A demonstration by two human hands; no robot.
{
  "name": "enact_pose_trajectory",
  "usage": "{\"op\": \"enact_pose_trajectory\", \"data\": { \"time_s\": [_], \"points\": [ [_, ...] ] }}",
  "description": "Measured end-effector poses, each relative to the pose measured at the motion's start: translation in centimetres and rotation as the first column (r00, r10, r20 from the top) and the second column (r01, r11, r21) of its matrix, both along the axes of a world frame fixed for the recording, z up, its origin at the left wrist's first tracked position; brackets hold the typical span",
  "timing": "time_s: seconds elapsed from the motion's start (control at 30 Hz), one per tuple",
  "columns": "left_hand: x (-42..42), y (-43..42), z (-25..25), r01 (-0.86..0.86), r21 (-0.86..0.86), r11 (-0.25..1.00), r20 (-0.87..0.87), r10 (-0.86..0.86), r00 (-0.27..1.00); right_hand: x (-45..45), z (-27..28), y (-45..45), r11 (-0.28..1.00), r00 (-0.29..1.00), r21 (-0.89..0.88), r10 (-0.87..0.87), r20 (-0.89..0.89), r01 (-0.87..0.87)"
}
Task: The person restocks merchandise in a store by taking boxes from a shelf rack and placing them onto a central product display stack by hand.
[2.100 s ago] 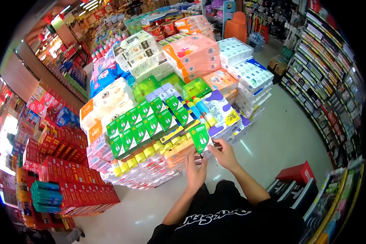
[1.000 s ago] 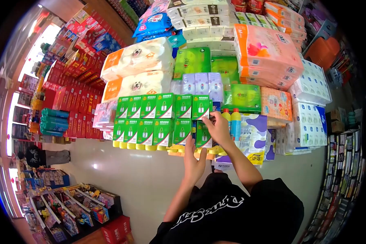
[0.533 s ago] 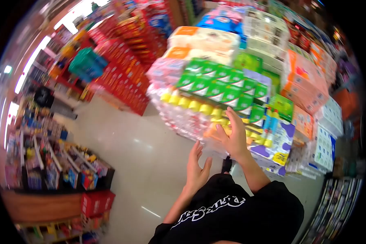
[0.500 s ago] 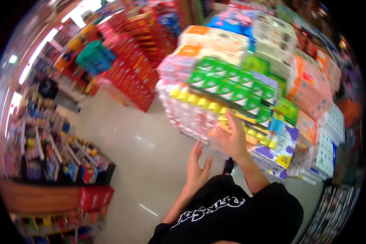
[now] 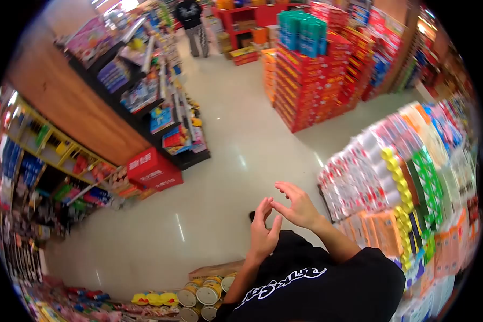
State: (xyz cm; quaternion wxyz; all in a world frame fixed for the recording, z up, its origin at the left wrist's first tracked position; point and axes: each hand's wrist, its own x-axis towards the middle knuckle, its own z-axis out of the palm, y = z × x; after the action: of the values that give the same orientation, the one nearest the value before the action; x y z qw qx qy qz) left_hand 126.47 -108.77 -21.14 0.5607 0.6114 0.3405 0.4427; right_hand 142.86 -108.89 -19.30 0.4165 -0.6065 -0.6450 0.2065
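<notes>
Both of my hands are raised over the tiled floor (image 5: 220, 198), in front of the black shirt. My left hand (image 5: 263, 231) has its fingers apart and holds nothing. Close beside it, my right hand (image 5: 298, 206) is also empty, thumb and fingers spread. To the right of my hands is the pile of packaged paper goods (image 5: 359, 182). Along it run the yellow caps (image 5: 400, 188) and the rows of green boxes (image 5: 428, 182). Neither hand touches the pile.
Red cartons (image 5: 319, 80) topped with teal packs (image 5: 301, 33) stand ahead. A black display rack (image 5: 190, 156) and a red box (image 5: 153, 170) are at the left. A person (image 5: 190, 24) stands far back. Round tins (image 5: 209, 292) sit at the bottom.
The view has swung left, so the pile now lies at the right edge. My right hand has left the pile's front and come close to my left hand. Earlier, both hands were at a green box.
</notes>
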Motion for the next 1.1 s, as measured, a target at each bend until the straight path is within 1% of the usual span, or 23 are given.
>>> {"op": "enact_pose_trajectory", "data": {
  "time_s": [0.03,0.13,0.17,0.27,0.37,0.47,0.5,0.57,0.6,0.67,0.77,0.8,0.87,0.9,0.97,1.0,1.1],
  "points": [
    [-1.8,1.5,-0.3,-0.062,-0.015,0.998,-0.008,0.062,0.998,-1.5,-0.1,2.2,0.998,0.998,-0.019,0.059,-0.016,-0.060],
    [-8.2,6.7,-1.3,-0.234,-0.058,0.970,-0.039,0.232,0.972,-6.6,-0.9,9.8,0.989,0.990,0.046,0.141,0.024,-0.142],
    [-10.3,8.4,-1.5,-0.261,-0.070,0.963,-0.058,0.257,0.965,-8.4,-1.0,12.6,0.984,0.986,0.072,0.163,0.039,-0.166],
    [-17.1,13.5,-1.9,-0.369,-0.083,0.926,-0.133,0.357,0.925,-14.7,-1.4,20.0,0.966,0.965,-0.043,0.252,-0.074,-0.256],
    [-24.8,17.8,-1.0,-0.506,-0.017,0.862,-0.259,0.485,0.835,-21.5,-1.0,26.7,0.922,0.920,-0.013,0.386,-0.059,-0.388],
    [-33.7,21.1,-0.6,-0.697,0.054,0.715,-0.269,0.682,0.680,-28.3,0.3,32.3,0.847,0.847,-0.040,0.526,-0.075,-0.530],
    [-36.2,21.7,-0.4,-0.752,0.063,0.656,-0.264,0.738,0.621,-30.4,0.7,33.7,0.824,0.824,-0.029,0.564,-0.054,-0.566],
    [-40.8,22.4,-0.7,-0.848,0.039,0.529,-0.176,0.839,0.515,-34.9,1.4,36.9,0.774,0.774,0.003,0.633,-0.006,-0.633],
    [-42.9,22.5,-1.1,-0.886,0.025,0.462,-0.131,0.881,0.455,-37.2,1.7,38.3,0.750,0.750,-0.011,0.661,-0.007,-0.661],
    [-47.1,22.7,-2.2,-0.929,-0.024,0.370,-0.113,0.922,0.370,-42.1,1.9,40.9,0.700,0.701,-0.037,0.713,-0.005,-0.713],
    [-53.5,23.2,-4.4,-0.964,-0.095,0.250,-0.091,0.962,0.259,-49.8,0.8,44.1,0.641,0.641,0.018,0.766,0.050,-0.767],
    [-55.8,23.5,-5.1,-0.969,-0.116,0.217,-0.084,0.970,0.227,-52.4,0.5,45.0,0.620,0.620,0.012,0.783,0.051,-0.785],
    [-60.9,24.6,-6.2,-0.981,-0.094,0.170,-0.086,0.980,0.178,-57.8,0.5,46.8,0.582,0.581,0.000,0.812,0.053,-0.813],
    [-63.6,25.6,-6.1,-0.985,-0.082,0.150,-0.083,0.984,0.156,-60.6,0.4,47.9,0.567,0.566,0.008,0.821,0.074,-0.824],
    [-69.3,26.9,-5.3,-0.992,-0.078,0.102,-0.162,0.980,0.113,-66.0,0.3,49.6,0.544,0.543,0.016,0.834,0.104,-0.839],
    [-72.3,28.0,-4.4,-0.994,-0.072,0.081,-0.197,0.976,0.094,-68.8,1.1,50.7,0.539,0.538,0.028,0.834,0.121,-0.842],
    [-80.7,31.6,-2.2,-0.997,-0.023,0.076,-0.123,0.989,0.079,-76.4,3.6,54.0,0.526,0.531,0.078,0.834,0.151,-0.847]
  ]
}}
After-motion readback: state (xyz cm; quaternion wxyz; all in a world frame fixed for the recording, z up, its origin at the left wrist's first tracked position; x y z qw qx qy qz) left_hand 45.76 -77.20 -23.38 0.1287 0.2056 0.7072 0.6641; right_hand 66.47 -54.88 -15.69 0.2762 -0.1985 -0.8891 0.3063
